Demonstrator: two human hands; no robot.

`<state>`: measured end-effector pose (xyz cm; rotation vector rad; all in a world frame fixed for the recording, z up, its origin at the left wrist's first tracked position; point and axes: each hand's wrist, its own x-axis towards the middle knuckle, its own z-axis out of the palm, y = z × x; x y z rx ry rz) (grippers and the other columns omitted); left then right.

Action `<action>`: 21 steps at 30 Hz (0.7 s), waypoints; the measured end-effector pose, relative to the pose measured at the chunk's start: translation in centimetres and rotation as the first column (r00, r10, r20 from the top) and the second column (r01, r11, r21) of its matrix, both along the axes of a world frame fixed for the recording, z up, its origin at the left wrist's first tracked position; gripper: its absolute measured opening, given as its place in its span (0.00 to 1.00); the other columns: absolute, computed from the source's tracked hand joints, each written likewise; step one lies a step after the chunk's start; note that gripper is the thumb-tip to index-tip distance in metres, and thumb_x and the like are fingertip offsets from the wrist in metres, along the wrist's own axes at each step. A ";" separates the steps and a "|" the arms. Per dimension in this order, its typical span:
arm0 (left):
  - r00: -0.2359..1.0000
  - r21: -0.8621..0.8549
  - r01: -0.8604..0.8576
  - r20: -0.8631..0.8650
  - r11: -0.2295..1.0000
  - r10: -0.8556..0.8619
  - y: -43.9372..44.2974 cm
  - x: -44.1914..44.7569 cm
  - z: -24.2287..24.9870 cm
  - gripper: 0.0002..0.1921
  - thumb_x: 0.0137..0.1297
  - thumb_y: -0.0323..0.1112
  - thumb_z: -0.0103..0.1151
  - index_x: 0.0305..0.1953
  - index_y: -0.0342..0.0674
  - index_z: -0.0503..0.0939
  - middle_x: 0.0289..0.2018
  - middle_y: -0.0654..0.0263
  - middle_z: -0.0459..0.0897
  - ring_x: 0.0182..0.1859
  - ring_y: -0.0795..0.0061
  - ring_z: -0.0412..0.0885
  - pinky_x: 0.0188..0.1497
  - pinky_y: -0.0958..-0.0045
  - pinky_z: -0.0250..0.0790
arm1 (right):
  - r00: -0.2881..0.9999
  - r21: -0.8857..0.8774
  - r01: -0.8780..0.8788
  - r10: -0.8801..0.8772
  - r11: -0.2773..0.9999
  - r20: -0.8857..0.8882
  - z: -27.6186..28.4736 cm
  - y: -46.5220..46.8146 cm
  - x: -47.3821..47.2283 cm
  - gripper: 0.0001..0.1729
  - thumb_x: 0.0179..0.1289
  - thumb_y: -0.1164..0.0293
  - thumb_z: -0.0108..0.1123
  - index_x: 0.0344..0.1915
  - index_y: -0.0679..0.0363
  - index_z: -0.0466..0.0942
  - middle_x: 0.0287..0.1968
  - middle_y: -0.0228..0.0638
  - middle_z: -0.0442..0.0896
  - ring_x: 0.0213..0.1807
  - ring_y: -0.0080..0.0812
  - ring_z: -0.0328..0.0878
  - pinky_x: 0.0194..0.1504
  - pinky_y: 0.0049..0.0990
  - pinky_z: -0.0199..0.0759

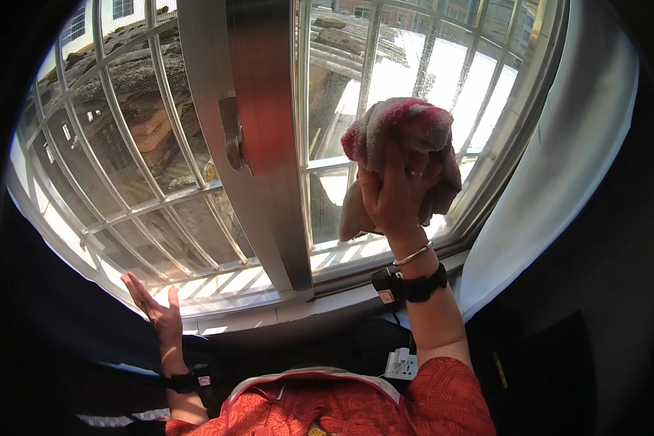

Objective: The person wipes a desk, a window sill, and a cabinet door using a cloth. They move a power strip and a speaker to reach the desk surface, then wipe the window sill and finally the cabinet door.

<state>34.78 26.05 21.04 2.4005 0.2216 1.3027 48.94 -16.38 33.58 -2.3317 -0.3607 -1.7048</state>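
My right hand [398, 191] is raised against the right glass pane [332, 207], gripping a bunched pink and greyish cloth [409, 125]. Folds of the cloth stand above the fingers and hang on both sides of the hand. Whether the cloth presses flat on the glass cannot be seen. Low on the left, my left hand [155, 310] is held up with its fingers and thumb apart, holding nothing. It is near the lower left corner of the window, beside the white curtain edge; whether it touches anything is unclear.
A metal window frame [272, 218] with a latch [234, 136] divides the panes. Metal bars [120, 125] stand behind an insect screen on the left. White curtain [567, 158] hangs at the right. Below the sill [327, 305] lies a white power strip [401, 364] with a plug.
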 end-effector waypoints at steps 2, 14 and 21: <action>1.000 0.032 -0.007 -0.028 0.999 0.008 0.3 -0.2 -0.1 0.52 0.53 0.21 0.63 0.75 0.46 0.41 0.74 0.44 0.40 0.76 0.46 0.40 0.76 0.55 0.41 | 0.978 0.148 0.149 -0.167 0.978 0.123 -0.8 -5.6 2.7 0.35 0.64 0.52 0.57 0.65 0.61 0.66 0.63 0.55 0.65 0.57 0.60 0.61 0.60 0.54 0.49; 0.998 -0.028 -0.062 -0.003 0.998 0.062 -0.9 0.5 0.2 0.52 0.52 0.20 0.62 0.75 0.43 0.41 0.75 0.46 0.39 0.77 0.51 0.38 0.77 0.56 0.36 | 0.976 0.381 -0.091 0.005 0.920 0.220 9.0 -9.3 2.2 0.29 0.73 0.57 0.46 0.65 0.64 0.65 0.62 0.58 0.68 0.63 0.60 0.63 0.63 0.48 0.54; 0.981 0.046 -0.191 -0.034 0.981 0.192 -1.4 0.1 0.2 0.52 0.52 0.23 0.63 0.75 0.43 0.41 0.75 0.50 0.42 0.77 0.54 0.40 0.77 0.57 0.37 | 0.941 -0.360 -0.164 0.255 0.918 0.221 16.4 2.2 -0.6 0.24 0.58 0.56 0.62 0.57 0.40 0.76 0.64 0.42 0.67 0.62 0.57 0.62 0.58 0.53 0.57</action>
